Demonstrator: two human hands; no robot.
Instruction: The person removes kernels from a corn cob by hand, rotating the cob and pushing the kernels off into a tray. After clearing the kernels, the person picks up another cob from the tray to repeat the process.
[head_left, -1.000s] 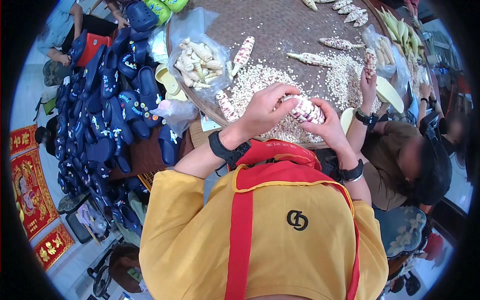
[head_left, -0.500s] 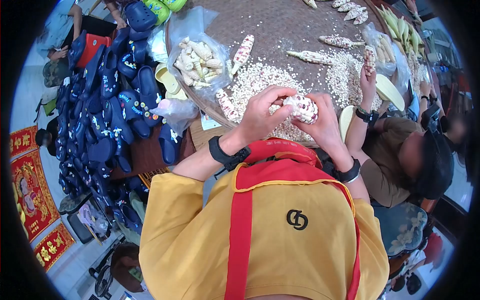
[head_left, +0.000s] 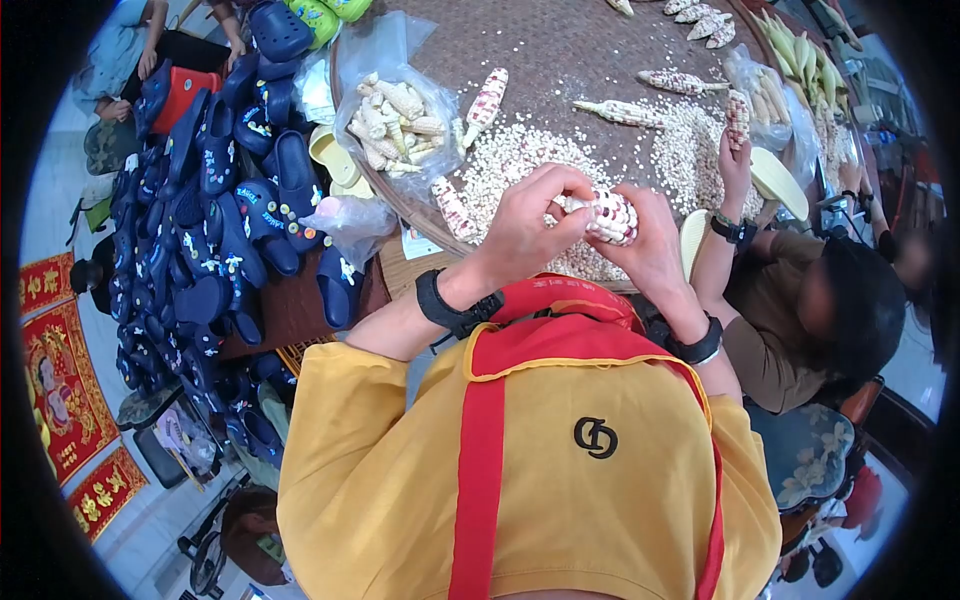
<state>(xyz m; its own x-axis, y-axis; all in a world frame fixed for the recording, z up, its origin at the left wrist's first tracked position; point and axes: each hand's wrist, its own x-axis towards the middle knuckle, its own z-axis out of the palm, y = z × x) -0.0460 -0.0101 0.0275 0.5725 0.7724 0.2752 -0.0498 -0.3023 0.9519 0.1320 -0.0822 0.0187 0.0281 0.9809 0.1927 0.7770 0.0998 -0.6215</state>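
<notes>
Between my two hands is an ear of corn point(head_left: 612, 218) with white and dark red kernels, held over the near edge of a round woven tray point(head_left: 540, 50). My left hand point(head_left: 535, 222) is closed at the ear's left end, thumb and fingers pressed on its kernels. Wrapped round the right end is my right hand point(head_left: 650, 235). Loose kernels point(head_left: 510, 165) lie spread beneath and beyond my hands. A speckled ear point(head_left: 487, 100) and another one point(head_left: 452, 208) rest to the left of the kernels.
A plastic bag of stripped cobs point(head_left: 400, 120) sits on the tray's left. At right, a co-worker's hand point(head_left: 735, 165) holds up another ear. Many navy clogs point(head_left: 220, 230) are heaped at left. Green-husked corn point(head_left: 800, 50) lies at the far right.
My left thumb and fingers have shifted slightly on the ear, and the ear has turned a little in my hands. The co-worker's head at right has moved.
</notes>
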